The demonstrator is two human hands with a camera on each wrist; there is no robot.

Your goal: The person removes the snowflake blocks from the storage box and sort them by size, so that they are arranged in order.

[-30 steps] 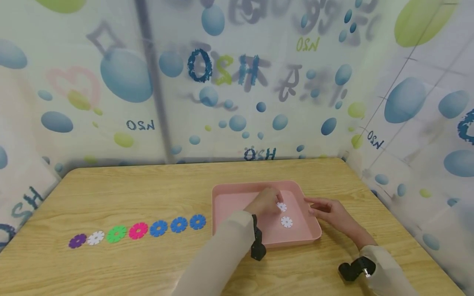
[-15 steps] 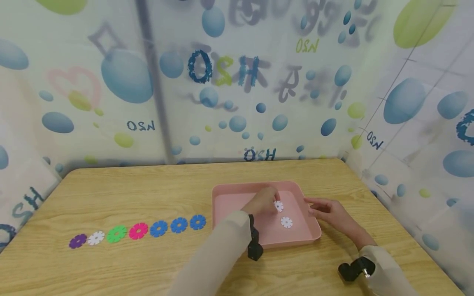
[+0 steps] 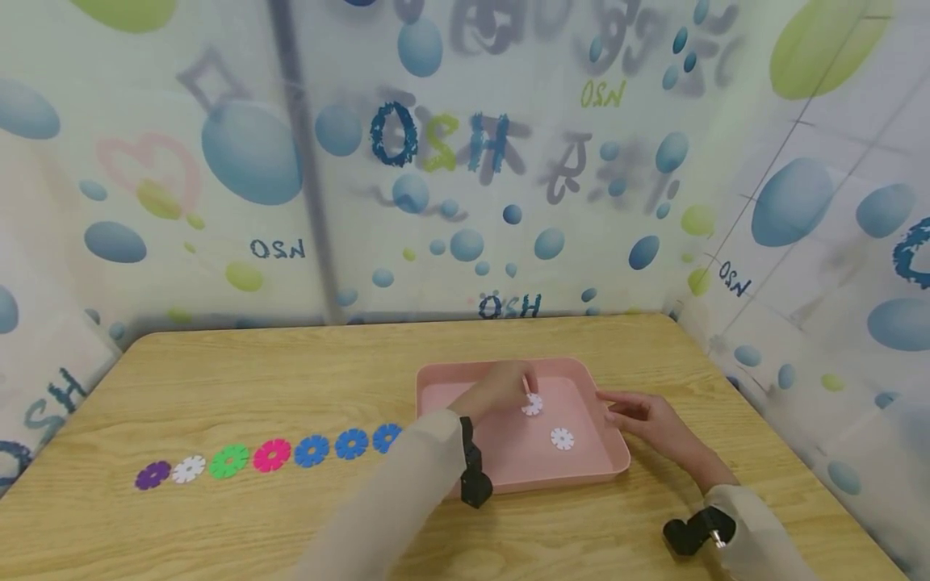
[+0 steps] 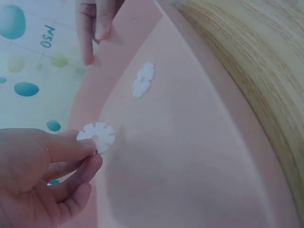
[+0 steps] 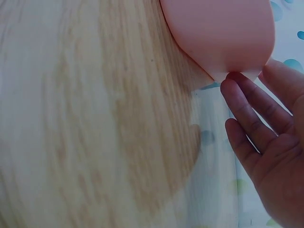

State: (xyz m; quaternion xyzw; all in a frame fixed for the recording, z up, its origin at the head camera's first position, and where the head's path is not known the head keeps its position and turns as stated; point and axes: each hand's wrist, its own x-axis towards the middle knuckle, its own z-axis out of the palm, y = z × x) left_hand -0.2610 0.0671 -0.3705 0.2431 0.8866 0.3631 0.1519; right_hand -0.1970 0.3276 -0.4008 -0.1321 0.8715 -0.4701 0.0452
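Note:
My left hand (image 3: 497, 387), inside the pink tray (image 3: 501, 486), pinches a white notched plastic disc (image 4: 97, 135) between thumb and fingertips. The disc is raised above the tray floor in the left wrist view. A second white notched disc (image 3: 562, 438) lies flat on that floor. At the tray's right side is my right hand (image 3: 654, 420), its fingers fairly straight and its fingertips touching the wall near the rim. From the right wrist, fingers (image 5: 242, 102) show against the tray's outer corner.
Left of the tray, a row of notched discs lies on the wooden table (image 3: 276, 532): purple (image 3: 153, 475), white (image 3: 189, 469), green (image 3: 229, 461), pink (image 3: 272, 455) and several blue discs (image 3: 312, 450). My left sleeve (image 3: 392, 484) partly covers the last one. A patterned curtain (image 3: 465, 202) stands behind.
My left hand has moved left within the tray, carrying the white disc with it. The right hand stays at the tray's side, and the other white disc lies where it was.

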